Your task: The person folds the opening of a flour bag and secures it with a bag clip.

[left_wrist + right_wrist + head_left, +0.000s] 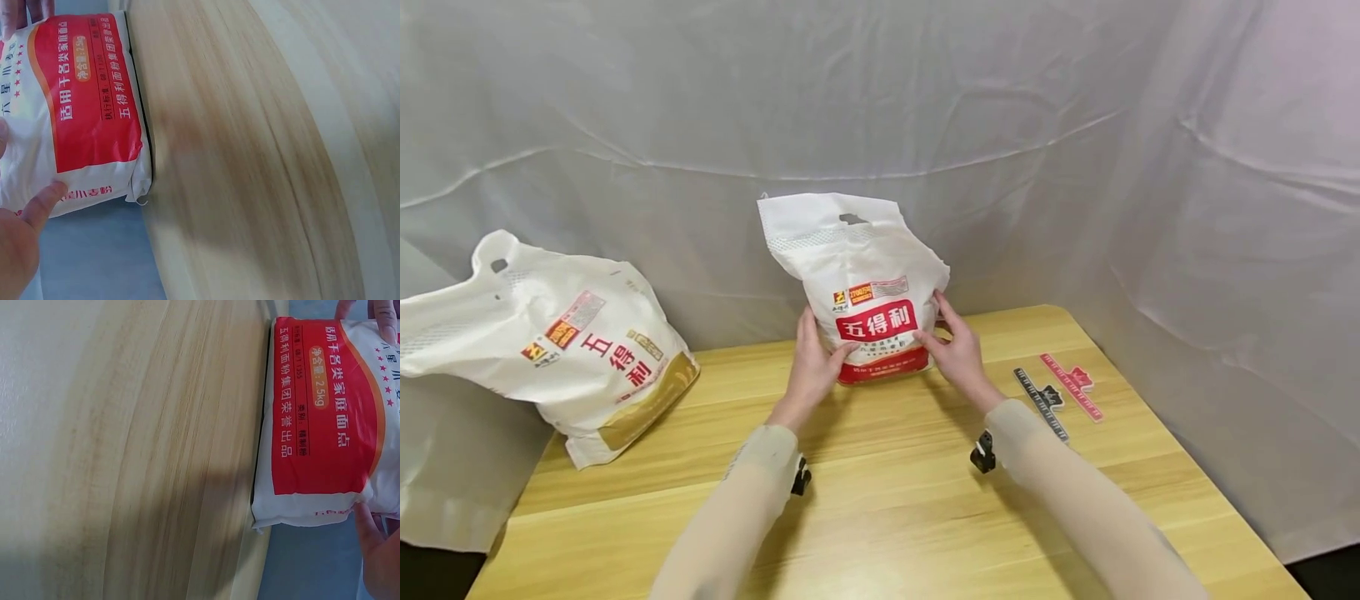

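A white flour bag [880, 267] with a red label and a handle hole in its top flap stands at the back of the wooden table. My left hand [811, 357] grips its left side, the thumb on the front. On the other side my right hand [958, 350] holds it, thumb over the front and fingers around the edge. The left wrist view has the bag's red lower panel [87, 94] and my left hand [22, 244] at the lower left. In the right wrist view, my right hand [380, 559] touches the bag's side. Fingertips behind the bag are hidden.
A second white flour bag [617, 333] with a gold base leans at the table's left. Two flat clip-shaped pieces, one black [1043, 402] and one red [1073, 385], lie at the right. A grey curtain [880, 100] hangs behind the table [887, 500].
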The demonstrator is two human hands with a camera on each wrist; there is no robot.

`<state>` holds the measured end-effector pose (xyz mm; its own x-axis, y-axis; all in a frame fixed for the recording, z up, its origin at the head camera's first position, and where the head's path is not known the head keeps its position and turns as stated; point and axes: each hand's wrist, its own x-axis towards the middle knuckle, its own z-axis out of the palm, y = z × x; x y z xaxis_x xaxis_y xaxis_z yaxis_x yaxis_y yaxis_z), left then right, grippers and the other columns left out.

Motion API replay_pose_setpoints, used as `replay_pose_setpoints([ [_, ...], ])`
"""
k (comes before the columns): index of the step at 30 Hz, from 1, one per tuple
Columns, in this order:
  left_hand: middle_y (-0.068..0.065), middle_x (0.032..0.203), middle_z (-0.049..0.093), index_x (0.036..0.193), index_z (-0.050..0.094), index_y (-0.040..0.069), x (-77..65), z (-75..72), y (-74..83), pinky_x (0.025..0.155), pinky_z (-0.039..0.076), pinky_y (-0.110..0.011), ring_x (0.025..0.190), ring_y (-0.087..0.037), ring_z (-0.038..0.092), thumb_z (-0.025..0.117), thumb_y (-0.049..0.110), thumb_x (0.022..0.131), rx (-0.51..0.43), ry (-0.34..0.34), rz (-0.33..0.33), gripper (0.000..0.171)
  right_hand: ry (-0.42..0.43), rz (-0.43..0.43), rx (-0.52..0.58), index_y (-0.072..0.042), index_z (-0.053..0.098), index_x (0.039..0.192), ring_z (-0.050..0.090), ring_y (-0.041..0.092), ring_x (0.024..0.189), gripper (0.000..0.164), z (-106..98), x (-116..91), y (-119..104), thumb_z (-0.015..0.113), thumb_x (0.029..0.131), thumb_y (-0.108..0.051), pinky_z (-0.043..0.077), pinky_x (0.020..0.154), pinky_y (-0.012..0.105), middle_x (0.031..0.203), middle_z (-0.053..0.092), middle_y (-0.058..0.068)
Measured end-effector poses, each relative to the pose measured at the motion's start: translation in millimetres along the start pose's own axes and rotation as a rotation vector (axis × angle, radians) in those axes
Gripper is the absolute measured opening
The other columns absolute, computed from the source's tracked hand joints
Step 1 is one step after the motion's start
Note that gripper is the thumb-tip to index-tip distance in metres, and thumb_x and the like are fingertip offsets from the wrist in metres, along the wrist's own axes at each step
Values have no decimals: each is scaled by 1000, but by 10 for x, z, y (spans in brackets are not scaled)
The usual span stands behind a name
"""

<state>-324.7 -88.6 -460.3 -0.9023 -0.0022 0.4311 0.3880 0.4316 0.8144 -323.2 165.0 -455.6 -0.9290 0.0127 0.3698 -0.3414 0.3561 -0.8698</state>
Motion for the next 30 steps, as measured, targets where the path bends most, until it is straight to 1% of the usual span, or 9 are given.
replay_pose_setpoints([
  [7,-12,163,34,163,21,14,-28,-45,10,117,37,-54,145,-33,42,86,23,87,104,30,18,100,-8,-22,19,-19,38,162,58,37,129,75,-31,21,22,75,97,-12,54,101,45,148,55,17],
  [11,-8,166,29,164,20,16,-80,-82,41,115,38,-56,149,-31,38,83,30,90,140,28,-3,99,-22,-41,14,-18,39,161,57,36,131,71,-75,9,63,73,99,-15,53,103,48,150,54,16],
  [13,-8,168,26,165,19,15,-106,-108,59,115,38,-57,151,-31,35,82,31,91,159,36,-1,98,-25,-57,10,-18,39,161,57,37,131,70,-99,1,81,72,100,-17,52,103,51,151,53,17],
  [15,-10,169,25,165,19,12,-129,-140,85,113,40,-59,152,-32,34,81,32,92,174,49,17,98,-21,-68,13,-18,40,161,57,38,131,69,-124,-10,86,72,100,-19,52,104,53,153,51,16],
  [17,-12,169,26,165,21,9,-147,-168,112,112,41,-60,152,-33,34,80,30,93,183,74,53,96,-8,-79,25,-17,42,159,57,39,132,67,-145,-23,85,72,100,-20,51,104,54,154,51,15],
  [19,-13,168,28,164,23,8,-160,-193,147,113,40,-59,152,-33,33,80,27,93,181,105,105,93,7,-96,36,-15,44,158,56,41,132,65,-170,-36,77,72,100,-19,50,104,55,154,51,16],
  [24,-17,166,32,163,28,7,-149,-237,278,117,37,-54,152,-30,33,80,19,92,162,203,288,89,57,-148,84,-6,45,155,55,47,131,62,-223,-48,19,71,99,-7,49,105,59,153,50,22],
  [27,-16,165,34,161,32,5,-101,-264,404,120,34,-50,152,-28,33,80,18,92,142,245,375,85,86,-169,90,-1,45,154,55,48,130,61,-257,-51,-94,69,98,0,47,106,60,153,49,24],
  [30,-13,164,36,159,37,2,-17,-282,535,122,32,-47,151,-28,34,79,18,92,126,261,442,80,117,-196,83,2,45,153,54,49,131,59,-300,-66,-296,68,98,3,45,107,62,152,50,26],
])
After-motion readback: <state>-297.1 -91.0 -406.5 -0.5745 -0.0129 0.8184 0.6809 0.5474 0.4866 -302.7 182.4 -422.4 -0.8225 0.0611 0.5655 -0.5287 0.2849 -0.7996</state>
